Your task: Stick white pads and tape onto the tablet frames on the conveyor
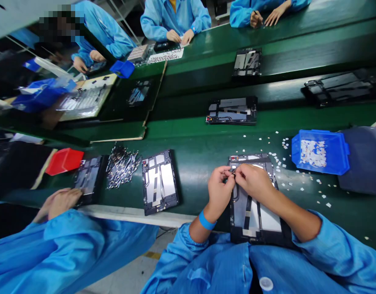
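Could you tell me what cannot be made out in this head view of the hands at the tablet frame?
- Part pinched between left hand and right hand: too small, hidden by fingertips.
- Tablet frame: top covered by hands, bottom by sleeves.
- Pieces in the blue tray: too small to identify.

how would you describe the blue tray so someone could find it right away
Start from the green belt that runs across the scene and go to the open tablet frame under the person's hands. The blue tray sits just to its right, ringed by scattered white scraps. It alone holds a heap of small white pieces; the red tray lies far left.
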`<action>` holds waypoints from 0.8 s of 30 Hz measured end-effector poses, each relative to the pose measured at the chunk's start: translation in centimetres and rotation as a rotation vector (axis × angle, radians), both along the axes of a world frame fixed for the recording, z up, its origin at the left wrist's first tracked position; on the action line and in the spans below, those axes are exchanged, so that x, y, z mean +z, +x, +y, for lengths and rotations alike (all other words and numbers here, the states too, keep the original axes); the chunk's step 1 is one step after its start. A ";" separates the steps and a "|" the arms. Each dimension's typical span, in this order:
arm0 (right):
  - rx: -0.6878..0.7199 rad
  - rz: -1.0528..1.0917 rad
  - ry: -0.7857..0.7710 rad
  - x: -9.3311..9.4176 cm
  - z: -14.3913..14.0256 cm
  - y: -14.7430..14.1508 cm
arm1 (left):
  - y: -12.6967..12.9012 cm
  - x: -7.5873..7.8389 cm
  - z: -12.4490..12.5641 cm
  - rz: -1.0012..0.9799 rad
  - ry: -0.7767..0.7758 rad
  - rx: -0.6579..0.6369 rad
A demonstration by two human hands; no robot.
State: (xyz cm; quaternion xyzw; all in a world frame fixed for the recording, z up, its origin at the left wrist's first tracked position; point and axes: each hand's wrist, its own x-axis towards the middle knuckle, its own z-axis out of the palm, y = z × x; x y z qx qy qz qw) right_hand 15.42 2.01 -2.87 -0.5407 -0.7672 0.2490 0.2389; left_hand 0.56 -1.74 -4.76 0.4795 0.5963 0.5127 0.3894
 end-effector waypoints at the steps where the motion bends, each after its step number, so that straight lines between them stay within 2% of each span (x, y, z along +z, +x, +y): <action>1: 0.000 0.024 -0.030 0.1 0.2 0.2 | 0.1 0.2 0.0 -0.028 -0.007 -0.008; 5: -0.027 0.135 -0.122 1.1 1.0 1.4 | 0.4 0.5 0.1 -0.094 -0.032 -0.016; 8: -0.121 0.122 -0.099 2.0 1.0 3.2 | 0.5 0.7 0.2 -0.132 -0.068 -0.007; 12: -0.333 0.060 -0.061 3.5 0.7 8.4 | 0.4 0.7 0.5 -0.188 -0.093 -0.018; 14: -0.506 -0.088 -0.043 4.4 1.0 12.2 | 0.1 0.8 0.4 -0.184 -0.079 -0.021; 16: -0.667 -0.327 -0.037 5.2 1.3 15.4 | -0.5 1.0 0.3 -0.148 -0.049 -0.046; 17: -0.694 -0.405 -0.035 5.5 1.5 16.4 | -1.0 1.1 0.2 -0.112 -0.026 -0.072; 18: -0.677 -0.426 -0.034 5.7 1.6 16.7 | -1.5 1.3 0.2 -0.063 0.004 -0.101; 20: -0.520 -0.296 -0.042 5.9 1.7 15.1 | -2.8 1.7 0.3 0.072 0.081 -0.128; 22: -0.319 -0.118 -0.091 5.7 1.7 11.3 | -4.0 2.0 0.7 0.250 0.152 -0.134; 24: -0.169 -0.058 -0.171 5.2 1.9 6.7 | -5.0 2.1 1.2 0.441 0.203 -0.195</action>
